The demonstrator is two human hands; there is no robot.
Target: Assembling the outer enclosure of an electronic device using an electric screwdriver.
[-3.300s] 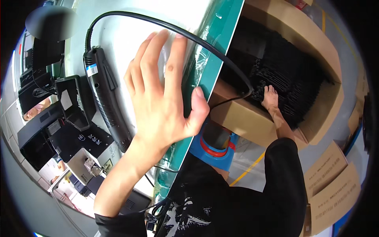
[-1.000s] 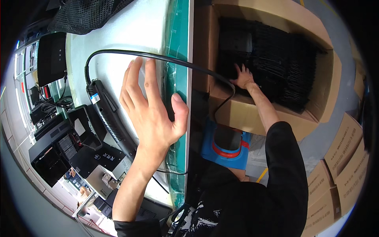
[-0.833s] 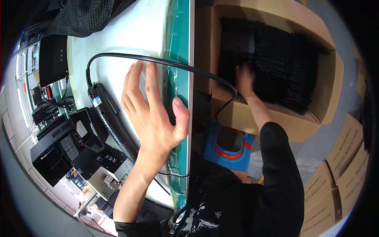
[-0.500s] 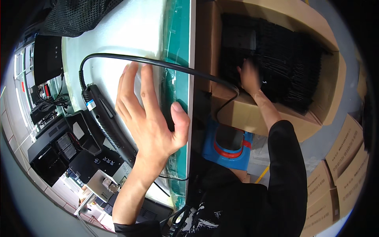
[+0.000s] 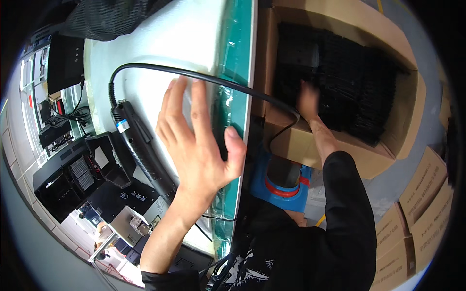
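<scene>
My left hand (image 5: 196,140) is spread over the white mat (image 5: 160,48) near the workbench's right edge, fingers apart, nothing in it. Its fingertips reach the black cord (image 5: 213,80) arching across the bench; whether they touch it I cannot tell. Just left of that hand lies a black cylindrical corded tool (image 5: 145,155), like an electric screwdriver. My right hand (image 5: 308,101) reaches into an open cardboard box (image 5: 335,155) at the right, over tightly packed black pieces (image 5: 349,82). Motion blurs its fingers, so any hold is unclear.
Below the box stands a blue container with a red band (image 5: 286,194). Closed cartons (image 5: 422,194) are stacked at the far right. Black housings (image 5: 77,179) and another black panel (image 5: 121,203) sit at the left. Black mesh fabric (image 5: 104,19) lies at the upper left.
The bench, the tool and my left hand now appear slightly further right in the picture. My right hand stays inside the box, a little lower, still blurred.
</scene>
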